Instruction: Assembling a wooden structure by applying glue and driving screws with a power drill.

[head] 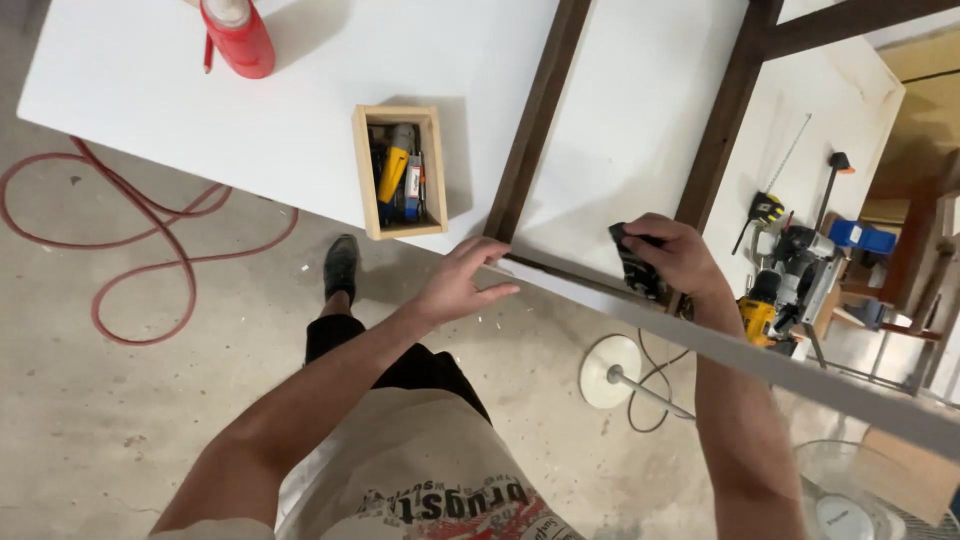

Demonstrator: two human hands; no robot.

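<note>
Left hand [460, 280] rests open on the table edge [560, 285]; right hand [672, 255] clamps a black tool [636, 265], its length pointing toward the person.

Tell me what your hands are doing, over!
Left hand flat on table edge. Right hand gripping black tool against dark wooden frame. Wooden box nearby.

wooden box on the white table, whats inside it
The wooden box holds a yellow-handled tool, a grey-tipped tool above it and a blue item, packed upright. Anything beneath them is covered.
</note>
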